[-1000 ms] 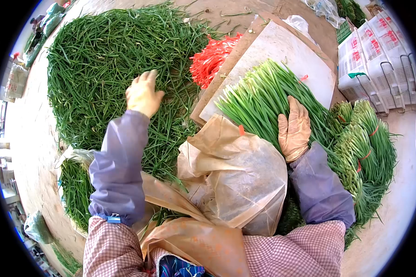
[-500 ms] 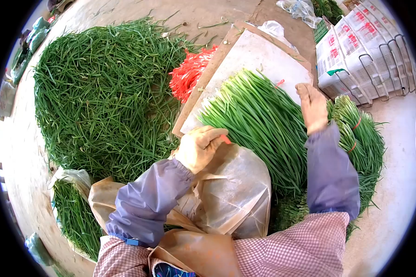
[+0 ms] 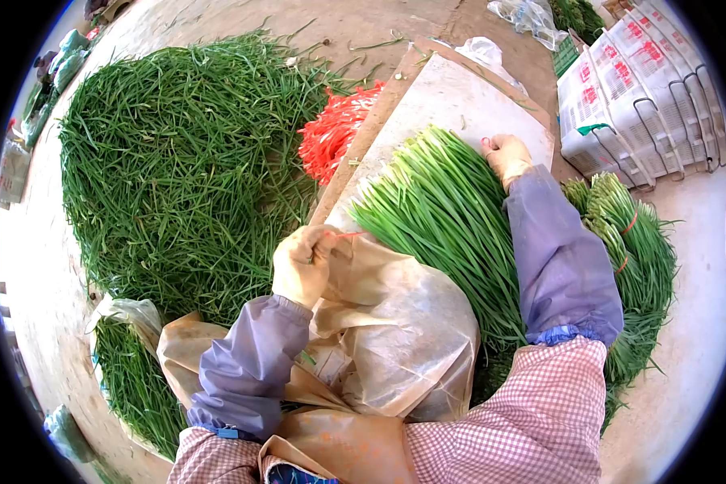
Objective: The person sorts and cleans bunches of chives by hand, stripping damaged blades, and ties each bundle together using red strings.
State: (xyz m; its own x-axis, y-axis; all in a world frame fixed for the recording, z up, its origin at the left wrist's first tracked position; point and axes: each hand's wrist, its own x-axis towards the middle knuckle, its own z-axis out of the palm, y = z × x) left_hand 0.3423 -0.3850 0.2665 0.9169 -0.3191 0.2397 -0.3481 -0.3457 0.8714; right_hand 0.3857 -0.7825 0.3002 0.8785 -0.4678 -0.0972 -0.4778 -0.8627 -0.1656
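Observation:
A thick bunch of garlic chives [image 3: 440,218] lies across a pale board [image 3: 452,93], pale stem ends toward the top. At its lower left, my left hand [image 3: 300,266] is closed on one end of a red tie strip [image 3: 349,235], which stretches toward the bunch. My right hand [image 3: 510,159] is closed at the upper right side of the bunch, with a bit of red at its fingertips. Whether the strip runs on underneath the chives is hidden. Both hands wear pale gloves.
Loose chives [image 3: 177,161] form a big heap on the left, beside a pile of red strips [image 3: 335,133]. Tied bunches [image 3: 633,234] lie to the right, with white printed cartons [image 3: 629,97] behind. A translucent plastic sheet [image 3: 403,323] covers my lap.
My left hand has moved left and slightly down, drawing the red strip out straighter. My right hand has moved left, closer to the top of the bunch.

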